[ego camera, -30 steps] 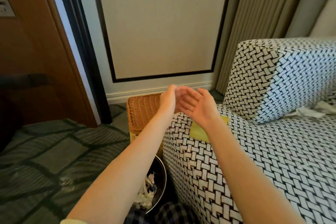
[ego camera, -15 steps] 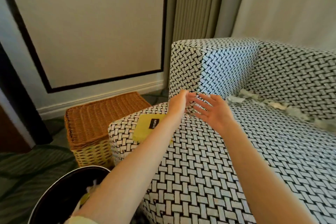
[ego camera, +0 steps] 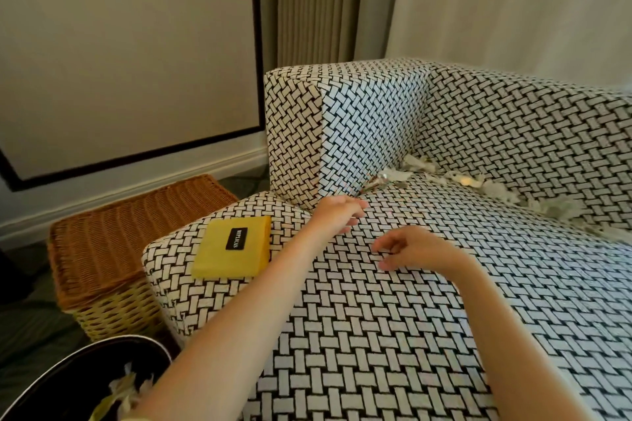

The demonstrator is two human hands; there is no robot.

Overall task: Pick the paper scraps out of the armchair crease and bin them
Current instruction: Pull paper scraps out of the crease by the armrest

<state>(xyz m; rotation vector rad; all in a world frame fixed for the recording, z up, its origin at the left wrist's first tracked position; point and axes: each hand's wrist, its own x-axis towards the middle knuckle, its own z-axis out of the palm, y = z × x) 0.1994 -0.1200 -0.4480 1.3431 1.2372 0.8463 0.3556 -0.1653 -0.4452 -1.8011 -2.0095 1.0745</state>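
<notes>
White paper scraps lie along the crease between the seat and backrest of the black-and-white woven armchair, with more in the corner by the armrest. My left hand hovers over the seat near that corner, fingers loosely curled, holding nothing. To its right and nearer to me, my right hand hangs just above the seat with empty fingers apart. A dark round bin at bottom left holds several scraps.
A yellow booklet lies on the seat's near-left corner. A wicker basket stands on the floor between the armchair and the wall. Curtains hang behind the chair.
My view has swung right from the bin towards the armchair crease. Both hands have moved from over the chair's corner onto the seat, reaching toward the scraps.
</notes>
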